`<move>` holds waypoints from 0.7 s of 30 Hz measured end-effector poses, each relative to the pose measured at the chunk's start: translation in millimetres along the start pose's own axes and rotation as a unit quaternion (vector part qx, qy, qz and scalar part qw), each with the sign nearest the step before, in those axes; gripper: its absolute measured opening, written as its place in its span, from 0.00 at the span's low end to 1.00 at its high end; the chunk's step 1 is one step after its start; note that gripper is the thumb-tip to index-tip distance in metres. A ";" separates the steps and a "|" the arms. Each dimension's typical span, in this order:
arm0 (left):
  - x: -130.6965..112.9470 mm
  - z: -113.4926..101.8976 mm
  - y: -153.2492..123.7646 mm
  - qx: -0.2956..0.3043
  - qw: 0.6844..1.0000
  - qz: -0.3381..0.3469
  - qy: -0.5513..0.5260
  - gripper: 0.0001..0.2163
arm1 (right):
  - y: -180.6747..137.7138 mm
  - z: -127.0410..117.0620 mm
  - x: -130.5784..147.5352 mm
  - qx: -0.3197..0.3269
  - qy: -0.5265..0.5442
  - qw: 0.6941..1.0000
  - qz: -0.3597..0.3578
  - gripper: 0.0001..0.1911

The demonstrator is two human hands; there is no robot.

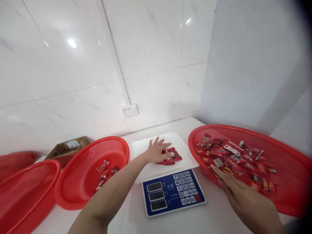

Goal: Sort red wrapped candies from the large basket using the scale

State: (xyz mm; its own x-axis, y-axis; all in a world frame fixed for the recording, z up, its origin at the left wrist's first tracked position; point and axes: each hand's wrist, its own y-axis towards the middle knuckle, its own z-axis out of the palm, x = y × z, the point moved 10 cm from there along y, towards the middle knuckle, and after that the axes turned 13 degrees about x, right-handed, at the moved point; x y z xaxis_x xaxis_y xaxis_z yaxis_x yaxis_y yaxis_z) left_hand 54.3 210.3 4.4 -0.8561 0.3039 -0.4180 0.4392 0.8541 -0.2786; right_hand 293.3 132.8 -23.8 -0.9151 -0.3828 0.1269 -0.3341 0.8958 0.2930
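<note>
Right hand [243, 193], fingers extended, at red basket [226, 127], hold I cannot tell; my left hand [156, 153] spread wide, ungripping, over red packets [175, 156] on white tray [180, 139].

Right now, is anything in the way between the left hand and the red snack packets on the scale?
Nothing visible: the left hand is spread over the red snack packets on the white weighing tray, partly hiding them.

Bare left forearm [123, 188] slants up and to the right from the bottom edge, bare left hand [158, 152] palm down with fingers splayed pretty wide. Bare right hand [240, 190] points up-left, fingers close together, can't really tell its grip.
</note>
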 end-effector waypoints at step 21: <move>50.3 -50.6 -68.1 -0.155 0.985 -0.073 0.012 0.24 | -3.6 -1.7 3.9 -0.024 -0.042 0.999 -0.008 0.21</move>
State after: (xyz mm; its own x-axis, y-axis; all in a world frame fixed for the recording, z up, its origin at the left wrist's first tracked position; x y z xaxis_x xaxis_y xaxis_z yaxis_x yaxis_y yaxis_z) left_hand -32.5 188.7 46.1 -0.9118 0.1755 -0.3711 0.2104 0.9760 -0.0555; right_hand 291.3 127.7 -22.8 -0.9262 -0.3745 0.0430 -0.3388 0.8770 0.3406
